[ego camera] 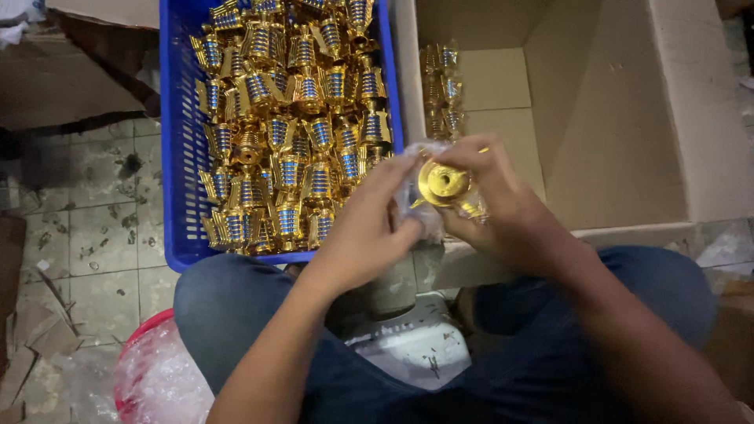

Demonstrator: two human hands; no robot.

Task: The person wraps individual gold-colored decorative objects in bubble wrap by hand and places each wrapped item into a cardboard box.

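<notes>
On the far left, near the floor, sits a red tub (149, 369) of clear bags. Next comes a blue crate (177, 157) full of gold pieces (290, 118) with blue stripes. The left hand (365, 228) pinches a thin clear bag (416, 196). The right hand (491, 196) has its fingers closed around one gold cup (442, 182), round end up, in the middle, over the knees. To do it well, I think, keep the bag mouth wide and the cup steady. On the right, a big box (620, 118) holds a few wrapped pieces (441, 90).
</notes>
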